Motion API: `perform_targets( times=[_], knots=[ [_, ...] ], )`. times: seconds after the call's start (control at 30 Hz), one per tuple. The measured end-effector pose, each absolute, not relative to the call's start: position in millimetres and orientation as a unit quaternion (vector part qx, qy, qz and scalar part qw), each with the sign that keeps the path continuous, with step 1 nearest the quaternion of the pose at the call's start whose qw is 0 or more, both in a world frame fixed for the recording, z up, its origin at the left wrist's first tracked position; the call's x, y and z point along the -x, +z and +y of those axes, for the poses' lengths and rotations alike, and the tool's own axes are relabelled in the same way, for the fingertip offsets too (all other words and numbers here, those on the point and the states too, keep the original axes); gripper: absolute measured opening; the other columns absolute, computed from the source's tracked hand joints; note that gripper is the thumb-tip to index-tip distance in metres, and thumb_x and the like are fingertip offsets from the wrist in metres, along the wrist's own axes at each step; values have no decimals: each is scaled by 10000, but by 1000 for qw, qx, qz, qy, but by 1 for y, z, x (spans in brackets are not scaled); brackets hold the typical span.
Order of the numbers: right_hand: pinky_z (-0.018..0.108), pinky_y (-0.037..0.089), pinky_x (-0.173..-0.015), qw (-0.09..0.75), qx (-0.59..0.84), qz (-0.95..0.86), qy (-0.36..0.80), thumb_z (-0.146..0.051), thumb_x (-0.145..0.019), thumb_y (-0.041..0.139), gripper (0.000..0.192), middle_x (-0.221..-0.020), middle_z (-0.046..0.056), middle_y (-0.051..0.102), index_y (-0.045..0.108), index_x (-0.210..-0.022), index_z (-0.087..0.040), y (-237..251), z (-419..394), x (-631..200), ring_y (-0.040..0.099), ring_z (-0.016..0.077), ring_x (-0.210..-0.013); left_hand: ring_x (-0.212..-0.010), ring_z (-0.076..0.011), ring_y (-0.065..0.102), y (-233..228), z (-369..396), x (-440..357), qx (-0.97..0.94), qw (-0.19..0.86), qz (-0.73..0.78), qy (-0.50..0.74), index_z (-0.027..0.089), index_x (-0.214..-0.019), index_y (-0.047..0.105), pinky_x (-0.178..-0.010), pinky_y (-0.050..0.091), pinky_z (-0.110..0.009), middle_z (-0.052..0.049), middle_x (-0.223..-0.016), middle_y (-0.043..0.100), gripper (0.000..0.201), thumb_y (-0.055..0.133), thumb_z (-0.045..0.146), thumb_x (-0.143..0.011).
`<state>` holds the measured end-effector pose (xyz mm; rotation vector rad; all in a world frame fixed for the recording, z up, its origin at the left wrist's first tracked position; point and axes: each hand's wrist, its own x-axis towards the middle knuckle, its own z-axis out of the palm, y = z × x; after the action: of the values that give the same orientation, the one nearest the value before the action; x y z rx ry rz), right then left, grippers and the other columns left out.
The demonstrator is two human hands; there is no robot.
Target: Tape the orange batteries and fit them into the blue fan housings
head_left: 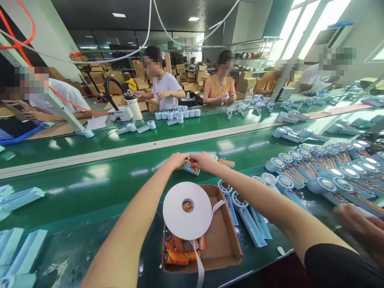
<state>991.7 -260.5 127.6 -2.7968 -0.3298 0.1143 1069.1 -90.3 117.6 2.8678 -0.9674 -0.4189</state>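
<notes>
Blue housing (190,169) at six o'clock from where left hand (179,161), right hand (205,162) meet; visible length ten-to-four; grips curled, pinch hidden, we cannot tell.

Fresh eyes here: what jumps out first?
The white tape roll, front and centre, lying over an open cardboard box with orange-wrapped cylinders inside. Next, rows of light-blue housings crowding the right side. Then the left hand and right hand, together at a light-blue part beyond the roll.
</notes>
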Motion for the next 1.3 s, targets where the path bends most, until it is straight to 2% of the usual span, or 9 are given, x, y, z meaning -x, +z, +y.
perform_targets(
  times=[0.3, 0.47, 0.7, 0.8, 0.93, 1.0, 1.13, 1.23, 1.3],
  knots=[
    [426, 591, -983, 7, 984, -131, 122, -363, -1039, 697, 390, -1358, 207, 772, 751, -1407, -245, 125, -237, -992, 760, 378, -1257, -1178, -255, 712, 119, -97, -1070, -941, 94, -286, -153, 197, -1339, 697, -1028, 634, -490, -116, -1362, 709, 374, 705, 449, -1062],
    [437, 598, -985, 10, 982, -131, 138, -412, -1041, 674, 365, -1338, 210, 786, 813, -1312, -211, 128, -235, -998, 761, 383, -1251, -1151, -245, 719, 130, -104, -1067, -938, 131, -289, -142, 202, -1340, 699, -1015, 641, -480, -113, -1346, 716, 369, 701, 448, -1066],
    [306, 576, -961, 146, 981, -114, 53, -295, -1107, 534, 388, -1259, 99, 845, 789, -1391, -226, 165, -301, -940, 792, 234, -1132, -1533, -303, 525, 170, -51, -974, -915, 190, -349, -69, 172, -1564, 564, -1295, 432, -492, -153, -1630, 586, 531, 538, 412, -1091],
    [289, 566, -708, 354, 932, -74, -11, -425, -1024, 680, 332, -867, 79, 844, 867, -1133, -173, 161, -328, -871, 761, 196, -754, -1498, -345, 574, 163, -5, -907, -875, 161, -441, -117, 263, -1456, 690, -1313, 419, -503, -91, -1553, 685, 689, 845, 491, -825],
    [262, 413, -517, 550, 831, -60, -54, -665, -876, 790, 532, -547, 28, 674, 748, -646, -186, 143, -317, -793, 550, 131, -497, -1543, -382, 526, 131, 41, -845, -893, 81, -441, -29, 279, -1566, 604, -1290, 432, -601, -126, -1601, 649, 730, 763, 299, -853],
    [255, 432, -550, 571, 818, -66, -28, -681, -920, 731, 550, -574, 26, 681, 760, -688, -183, 136, -292, -768, 560, 130, -531, -1452, -382, 587, 118, 54, -824, -904, 100, -406, 86, 220, -1543, 599, -1222, 510, -563, -157, -1512, 699, 672, 718, 262, -883],
    [229, 479, -618, 588, 783, -156, 131, -585, -948, 767, 505, -742, 16, 760, 834, -1186, -144, 122, -225, -732, 652, 142, -649, -1492, -441, 500, 107, 68, -782, -891, 139, -330, 279, 254, -1574, 514, -1242, 479, -648, -144, -1396, 719, 703, 747, 269, -911],
    [209, 452, -603, 569, 738, -299, 207, -529, -1042, 696, 413, -727, 15, 765, 853, -997, -149, 104, -184, -706, 652, 119, -629, -1531, -459, 469, 103, 82, -760, -895, 172, -266, 313, 388, -1650, 437, -1248, 479, -721, -108, -1411, 691, 797, 768, 284, -932],
    [206, 446, -598, 528, 713, -405, 222, -505, -1061, 691, 391, -785, 14, 808, 838, -899, -181, 96, -171, -695, 701, 120, -669, -1491, -458, 519, 99, 97, -750, -908, 215, -175, 316, 505, -1676, 393, -1082, 637, -685, -73, -1457, 656, 819, 749, 367, -951]
  ],
)
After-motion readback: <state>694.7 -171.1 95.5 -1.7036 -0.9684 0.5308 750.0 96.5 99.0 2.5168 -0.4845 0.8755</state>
